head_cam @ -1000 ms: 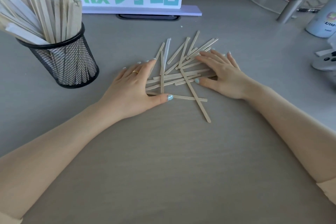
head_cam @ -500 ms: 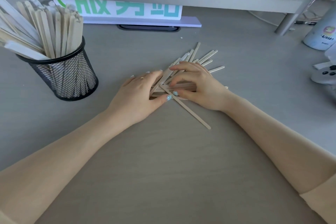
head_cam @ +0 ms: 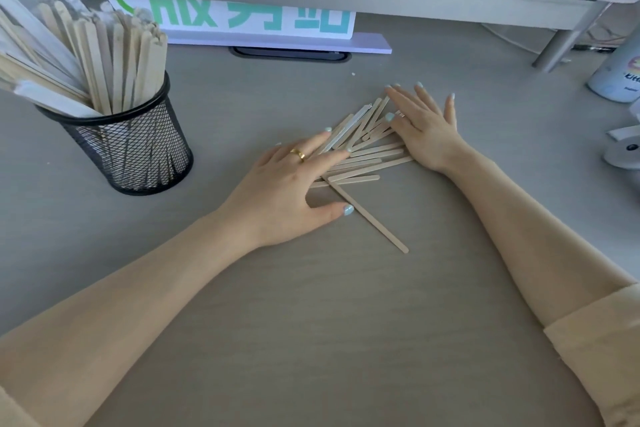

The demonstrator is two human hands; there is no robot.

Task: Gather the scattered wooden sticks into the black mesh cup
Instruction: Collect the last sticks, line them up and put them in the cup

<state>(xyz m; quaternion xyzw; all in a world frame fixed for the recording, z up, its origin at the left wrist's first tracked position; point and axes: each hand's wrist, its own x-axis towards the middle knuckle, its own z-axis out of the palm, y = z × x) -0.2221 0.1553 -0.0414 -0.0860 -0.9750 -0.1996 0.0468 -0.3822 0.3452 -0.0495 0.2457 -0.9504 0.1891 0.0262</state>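
The wooden sticks (head_cam: 367, 152) are showing a pale, creamy tan, one or two among them looking nearly white. The black mesh cup (head_cam: 133, 146) is showing a fine diamond lattice, with more pale tan sticks standing inside it. The table (head_cam: 329, 340) is looking a muted grey-beige with faint lengthwise grain. The left hand (head_cam: 291, 191) is wearing a gold ring (head_cam: 298, 153), and the nails on both it and the right hand (head_cam: 424, 128) are shining pale mint blue. A sleeve (head_cam: 602, 350) is showing soft beige. A white sign (head_cam: 249, 15) is carrying teal-green lettering above a lavender base. A bottle (head_cam: 620, 76) is looking pale blue-white.
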